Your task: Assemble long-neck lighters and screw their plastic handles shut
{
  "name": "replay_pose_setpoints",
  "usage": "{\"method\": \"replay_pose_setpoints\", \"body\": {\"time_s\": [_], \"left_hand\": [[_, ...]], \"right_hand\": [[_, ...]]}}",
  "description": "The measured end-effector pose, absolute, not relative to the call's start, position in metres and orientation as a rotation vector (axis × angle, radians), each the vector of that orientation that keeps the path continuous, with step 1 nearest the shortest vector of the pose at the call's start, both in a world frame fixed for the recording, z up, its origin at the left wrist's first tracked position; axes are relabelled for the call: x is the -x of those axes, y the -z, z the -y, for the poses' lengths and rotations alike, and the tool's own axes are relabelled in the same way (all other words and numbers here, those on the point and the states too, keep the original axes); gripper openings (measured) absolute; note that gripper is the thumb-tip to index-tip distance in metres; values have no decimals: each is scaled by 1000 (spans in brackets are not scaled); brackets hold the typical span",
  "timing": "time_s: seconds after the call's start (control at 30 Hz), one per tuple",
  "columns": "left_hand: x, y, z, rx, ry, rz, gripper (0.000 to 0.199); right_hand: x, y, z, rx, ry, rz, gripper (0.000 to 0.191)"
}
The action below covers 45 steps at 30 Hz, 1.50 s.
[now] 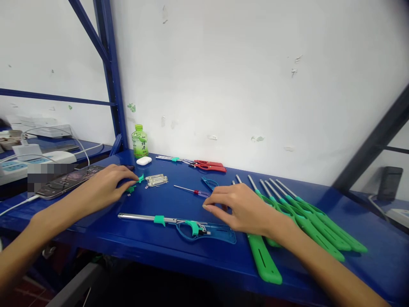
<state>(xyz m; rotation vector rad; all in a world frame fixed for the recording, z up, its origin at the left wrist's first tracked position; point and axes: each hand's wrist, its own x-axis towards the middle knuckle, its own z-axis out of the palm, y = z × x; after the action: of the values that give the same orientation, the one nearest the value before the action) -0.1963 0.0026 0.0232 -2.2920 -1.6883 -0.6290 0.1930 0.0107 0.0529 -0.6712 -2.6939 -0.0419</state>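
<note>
My left hand (116, 183) reaches over the table's left part, fingertips at small green plastic pieces (131, 189); its fingers are pinched, and what they hold is too small to tell. Beside them lie several short metal-and-clear parts (157, 180). My right hand (228, 202) hovers near the screwdriver (191, 190) with its thumb and fingers pressed together; anything between them is hidden. In front lies an opened blue lighter (204, 232) with a metal tube and green trigger. A small blue frame piece (209, 182) sits behind my right hand.
Several green lighters (319, 230) lie to the right, partly under my right arm. Red lighters (209, 166), a white earphone case (144, 160) and a green bottle (140, 143) stand or lie at the back. A phone (68, 181) and power strip (47, 161) are at left.
</note>
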Motion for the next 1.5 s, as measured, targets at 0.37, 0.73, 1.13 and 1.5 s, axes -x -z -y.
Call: {"method": "replay_pose_setpoints", "body": {"time_s": [0.37, 0.73, 1.13, 1.5], "left_hand": [[171, -24, -45, 2411, 562, 1718, 34], [162, -38, -45, 2336, 558, 1748, 36], [76, -79, 19, 2692, 688, 1299, 26], [124, -78, -20, 2351, 610, 1787, 31]], "right_hand": [[-190, -45, -14, 682, 282, 2752, 33], [-188, -40, -16, 748, 380, 2542, 38], [-187, -39, -11, 778, -29, 2515, 51], [-185, -36, -12, 864, 4, 2395, 33]]}}
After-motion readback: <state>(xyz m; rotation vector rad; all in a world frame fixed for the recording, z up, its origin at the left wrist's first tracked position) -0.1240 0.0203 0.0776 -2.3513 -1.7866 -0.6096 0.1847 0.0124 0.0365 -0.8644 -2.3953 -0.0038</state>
